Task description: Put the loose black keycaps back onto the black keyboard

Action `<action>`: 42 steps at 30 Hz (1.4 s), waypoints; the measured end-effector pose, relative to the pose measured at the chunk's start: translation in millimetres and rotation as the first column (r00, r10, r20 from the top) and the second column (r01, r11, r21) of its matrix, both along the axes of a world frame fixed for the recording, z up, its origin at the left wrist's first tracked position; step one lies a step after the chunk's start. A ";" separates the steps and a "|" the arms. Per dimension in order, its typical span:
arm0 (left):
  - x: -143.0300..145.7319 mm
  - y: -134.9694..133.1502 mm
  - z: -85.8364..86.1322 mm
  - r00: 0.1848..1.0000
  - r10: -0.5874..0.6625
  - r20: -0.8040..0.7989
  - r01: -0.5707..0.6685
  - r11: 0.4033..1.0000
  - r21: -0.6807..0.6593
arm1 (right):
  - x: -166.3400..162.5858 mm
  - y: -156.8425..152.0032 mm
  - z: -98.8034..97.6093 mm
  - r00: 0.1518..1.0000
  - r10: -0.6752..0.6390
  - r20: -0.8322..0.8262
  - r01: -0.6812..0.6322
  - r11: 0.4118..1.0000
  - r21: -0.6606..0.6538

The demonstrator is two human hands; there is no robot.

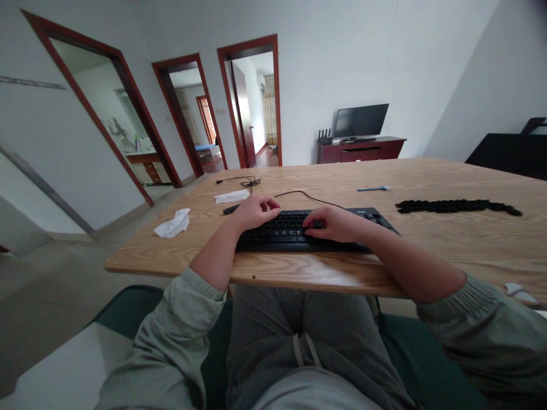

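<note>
A black keyboard [290,233] lies near the front edge of the wooden table, both hands over it. My left hand [257,212] is over its left part, thumb and fingers bent together near the upper rows; whatever they hold is hidden. Over the middle keys, my right hand [331,223] has its fingers drawn together in a pinch, and anything between the tips is too small to make out. A black cable [305,194] runs behind the keyboard to a tied coil [250,182]. At the right stretches a long bumpy row of small black pieces [457,206].
On the wooden table [325,273], a blue brush [373,188] lies beyond the keyboard. Crumpled white tissue [173,223] and a folded white tissue [231,196] are at the left; another white scrap [520,292] is at the right edge. A television [361,121] stands by the far wall.
</note>
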State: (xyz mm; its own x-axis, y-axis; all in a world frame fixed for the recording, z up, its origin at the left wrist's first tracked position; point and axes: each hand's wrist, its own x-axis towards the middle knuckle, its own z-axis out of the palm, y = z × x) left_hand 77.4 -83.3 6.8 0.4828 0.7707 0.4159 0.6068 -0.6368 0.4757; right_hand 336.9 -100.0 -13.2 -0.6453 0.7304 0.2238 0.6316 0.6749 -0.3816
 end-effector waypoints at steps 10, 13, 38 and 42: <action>42.9 -12.2 -13.6 0.978 -0.047 0.202 0.024 0.993 0.114 | -20.1 8.2 4.6 0.764 -0.136 -0.631 0.042 0.986 -0.162; 39.9 -11.5 -12.8 0.968 -0.012 0.252 -0.023 0.991 0.135 | -24.5 4.8 5.7 0.754 -0.142 -0.641 0.016 0.980 -0.198; -65.0 21.6 1.3 0.956 0.140 -0.260 -0.156 0.987 -0.044 | 11.2 14.4 1.8 0.923 -0.155 -0.353 0.205 0.972 0.110; -72.8 27.8 -8.0 0.944 0.096 -0.316 -0.124 0.990 -0.072 | 11.5 15.7 -0.3 0.930 -0.172 -0.324 0.207 0.975 0.079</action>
State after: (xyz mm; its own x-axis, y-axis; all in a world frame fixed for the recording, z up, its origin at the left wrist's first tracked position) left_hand 4.6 -55.4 -1.2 0.4874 0.8533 0.1855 0.7974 -0.5215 0.3036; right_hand 348.4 -84.3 -13.5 -0.3812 0.7916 0.4776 0.6123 0.6032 -0.5111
